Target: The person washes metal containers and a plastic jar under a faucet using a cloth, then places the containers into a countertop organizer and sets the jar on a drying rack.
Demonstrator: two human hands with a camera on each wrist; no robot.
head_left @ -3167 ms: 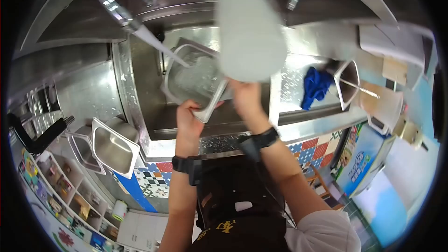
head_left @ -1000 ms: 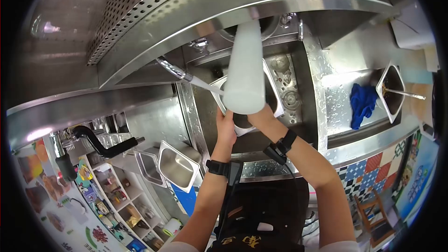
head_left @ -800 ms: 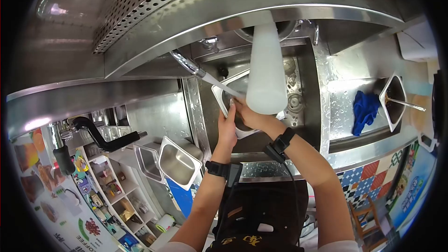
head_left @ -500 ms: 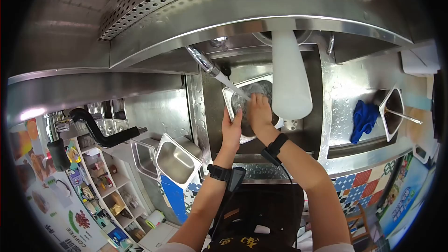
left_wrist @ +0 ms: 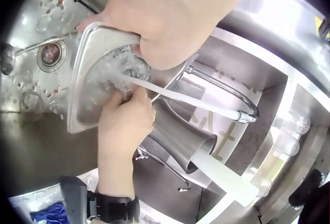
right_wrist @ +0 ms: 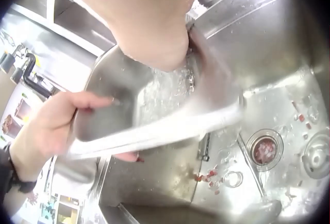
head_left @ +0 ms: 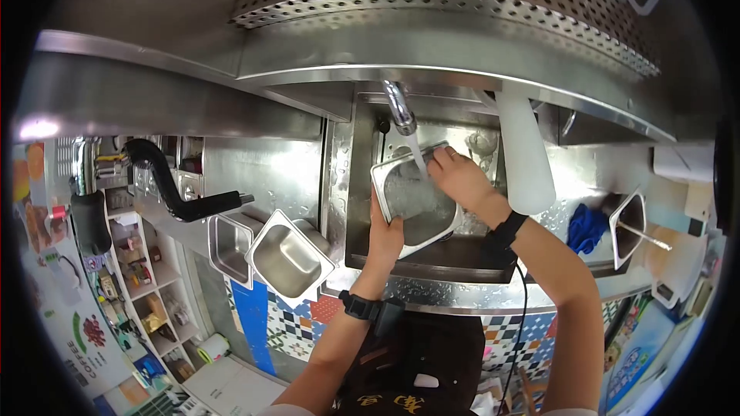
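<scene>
In the head view a rectangular stainless steel pan (head_left: 428,219) is tilted over the sink. My left hand (head_left: 385,237) grips its left near rim, thumb on the inside and fingers behind the wall. My right hand (head_left: 464,179) is at the far right corner of the pan, fingers curled over the rim. From the faucet (head_left: 399,112) a stream of water (head_left: 418,156) runs into the pan beside the right fingers. In the left wrist view the right fingertips are in splashing water (left_wrist: 126,61) inside the pan and partly hidden.
Two steel pans (head_left: 289,256) stand left of the sink, near a black bent handle (head_left: 185,202). A white tapered cylinder (head_left: 526,158) juts over the sink's right side. Rightward are a blue cloth (head_left: 588,229) and a pan with a long handle (head_left: 630,229). Reddish bits lie around the drain (right_wrist: 264,150).
My right hand has moved from inside the pan out to its far right corner. The pan is tilted more toward me, and the head view has shifted. My left hand keeps its grip.
</scene>
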